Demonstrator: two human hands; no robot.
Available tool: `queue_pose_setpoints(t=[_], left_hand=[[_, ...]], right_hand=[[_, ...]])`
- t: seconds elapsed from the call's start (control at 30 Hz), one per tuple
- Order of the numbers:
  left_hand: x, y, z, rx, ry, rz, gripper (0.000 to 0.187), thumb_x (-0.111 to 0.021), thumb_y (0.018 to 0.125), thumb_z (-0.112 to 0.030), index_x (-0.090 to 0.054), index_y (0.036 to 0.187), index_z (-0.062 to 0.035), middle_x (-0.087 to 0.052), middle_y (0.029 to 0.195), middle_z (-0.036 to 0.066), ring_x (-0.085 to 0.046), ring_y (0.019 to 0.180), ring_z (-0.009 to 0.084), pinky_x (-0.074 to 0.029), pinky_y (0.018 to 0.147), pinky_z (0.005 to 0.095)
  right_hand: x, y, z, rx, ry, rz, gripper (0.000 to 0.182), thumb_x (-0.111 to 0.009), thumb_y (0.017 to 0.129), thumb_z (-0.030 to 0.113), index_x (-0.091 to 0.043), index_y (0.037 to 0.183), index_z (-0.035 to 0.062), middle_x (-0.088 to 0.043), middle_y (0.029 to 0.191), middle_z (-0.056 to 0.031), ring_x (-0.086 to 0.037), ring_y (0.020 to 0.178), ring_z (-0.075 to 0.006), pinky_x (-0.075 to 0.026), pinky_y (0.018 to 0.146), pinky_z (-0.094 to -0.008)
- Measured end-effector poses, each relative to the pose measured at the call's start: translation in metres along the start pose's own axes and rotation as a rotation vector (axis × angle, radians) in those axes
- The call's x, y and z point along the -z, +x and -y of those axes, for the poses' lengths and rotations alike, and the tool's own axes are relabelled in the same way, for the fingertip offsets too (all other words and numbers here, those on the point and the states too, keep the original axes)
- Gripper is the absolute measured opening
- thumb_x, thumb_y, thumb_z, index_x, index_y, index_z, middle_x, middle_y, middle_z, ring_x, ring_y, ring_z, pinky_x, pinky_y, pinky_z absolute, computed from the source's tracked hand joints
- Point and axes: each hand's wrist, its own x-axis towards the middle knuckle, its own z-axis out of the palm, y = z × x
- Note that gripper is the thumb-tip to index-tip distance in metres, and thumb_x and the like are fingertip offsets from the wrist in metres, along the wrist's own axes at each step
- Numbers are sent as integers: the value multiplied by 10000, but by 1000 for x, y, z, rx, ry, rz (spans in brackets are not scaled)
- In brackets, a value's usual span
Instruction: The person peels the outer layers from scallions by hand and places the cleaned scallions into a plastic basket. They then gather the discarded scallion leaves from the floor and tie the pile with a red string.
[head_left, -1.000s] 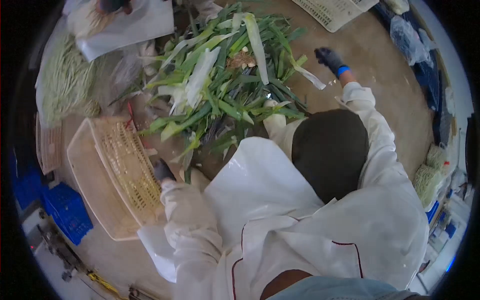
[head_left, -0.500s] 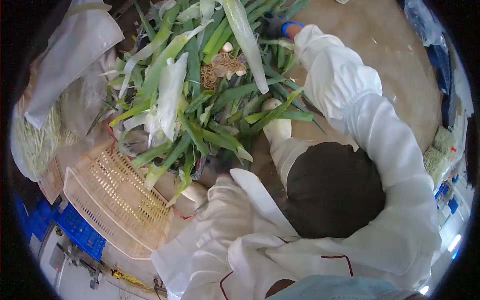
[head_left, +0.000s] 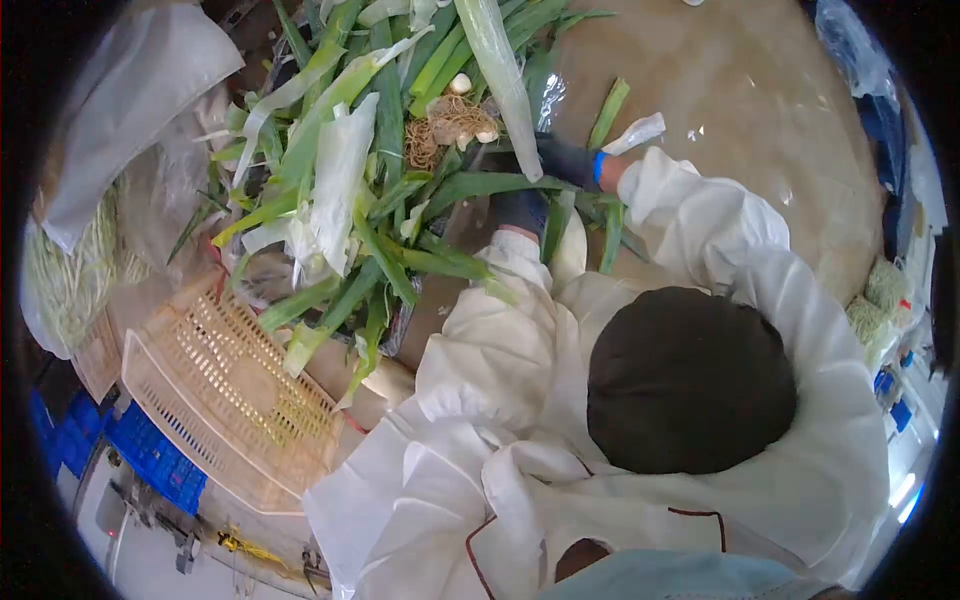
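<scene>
A heap of leek leaves (head_left: 340, 190) with white sheaths and several trimmed roots (head_left: 450, 130) lies on the wet floor. My right hand (head_left: 572, 163), in a dark glove with a blue cuff, reaches into the heap's right edge. Leaves hide its fingers. Close below it, my left hand (head_left: 518, 210), also in a dark glove, reaches under a long green leaf. Its fingers are hidden too, so I cannot see whether either hand holds anything. A cut leaf piece (head_left: 608, 115) lies loose on the floor beyond my right hand.
A cream plastic basket (head_left: 240, 385) stands tilted at lower left. Behind it are a bag of pale green stalks (head_left: 75, 280) and a white sheet (head_left: 150, 95). A dark rounded shape (head_left: 690, 385) sits between my sleeves. Blue crates (head_left: 155, 455) are at far left.
My right hand has drawn back toward me from the heap's far edge. My left hand has moved right and forward, beside the right. Leaves on the heap's right side have shifted, exposing more floor.
</scene>
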Motion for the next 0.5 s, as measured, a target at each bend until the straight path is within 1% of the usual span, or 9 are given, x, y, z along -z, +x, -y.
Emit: queue_pose_setpoints(t=[0.03, 0.13, 0.2, 0.27, 0.3, 0.33, 0.43, 0.47, 0.5], left_hand=[[-6, -1, -6, -1, -36, 6, 392, -606, 877, -182, -483, 1200, 3, -576, 1080, 104, -544, 963, 216, -451, 818, 355], [-12, -15, -38, -48, -134, -20, 401, -616, 872, -182, -479, 1199, 7, -575, 1077, 104, -544, 957, 215, -450, 813, 358], [-5, -30, -73, -116, -195, -60, 408, -622, 869, -182, -476, 1198, 10, -575, 1075, 104, -544, 953, 215, -450, 809, 360], [12, -52, -115, -157, -319, -110, 414, -629, 866, -182, -473, 1197, 13, -574, 1073, 105, -544, 949, 215, -450, 806, 362], [22, -63, -141, -115, -496, -118, 406, -625, 867, -173, -477, 1196, 14, -569, 1085, 115, -542, 967, 220, -446, 825, 362], [31, -71, -161, -70, -671, -124, 397, -621, 869, -164, -481, 1194, 15, -563, 1096, 126, -541, 985, 224, -442, 844, 361], [91, -73, -217, -379, -156, -261, 410, -613, 866, -126, -470, 1219, 25, -538, 1141, 138, -521, 1043, 234, -421, 901, 364], [109, -75, -236, -474, -60, -291, 428, -610, 867, -130, -461, 1237, 25, -530, 1153, 142, -517, 1055, 250, -412, 918, 374], [123, -78, -255, -443, -94, -289, 460, -614, 865, -147, -451, 1259, 24, -524, 1170, 162, -516, 1069, 281, -398, 936, 387]], right_hand=[[-7, -12, 18, -217, 690, -173, 406, -466, 931, 212, -468, 1297, 35, -544, 1242, -97, -513, 1145, -211, -429, 948, -336], [-15, -66, 46, 94, 767, -317, 436, -476, 911, 81, -431, 1341, 24, -540, 1249, -76, -507, 1129, -190, -376, 1007, -325], [-21, -102, 60, 284, 687, -364, 466, -516, 901, 99, -409, 1346, 12, -523, 1267, -80, -511, 1126, -180, -394, 992, -324], [-29, -123, 82, 468, 842, -284, 526, -567, 888, 153, -379, 1357, 9, -517, 1265, -83, -523, 1115, -172, -431, 955, -323], [-32, -132, 95, 551, 904, -237, 560, -593, 881, 180, -363, 1362, 8, -514, 1264, -85, -528, 1109, -168, -450, 936, -323], [-36, -134, 104, 523, 1191, -125, 594, -606, 874, 196, -343, 1375, 15, -511, 1265, -83, -529, 1109, -174, -456, 932, -326], [-42, -145, 151, 678, 1141, -96, 550, -595, 884, 203, -376, 1361, 40, -539, 1226, -78, -541, 1069, -165, -461, 906, -321], [-46, -144, 168, 714, 1122, -78, 535, -592, 887, 206, -387, 1356, 49, -548, 1214, -76, -545, 1056, -162, -462, 898, -319], [-49, -139, 185, 739, 1099, -58, 521, -588, 891, 208, -398, 1352, 57, -557, 1201, -75, -549, 1043, -159, -464, 889, -318]])
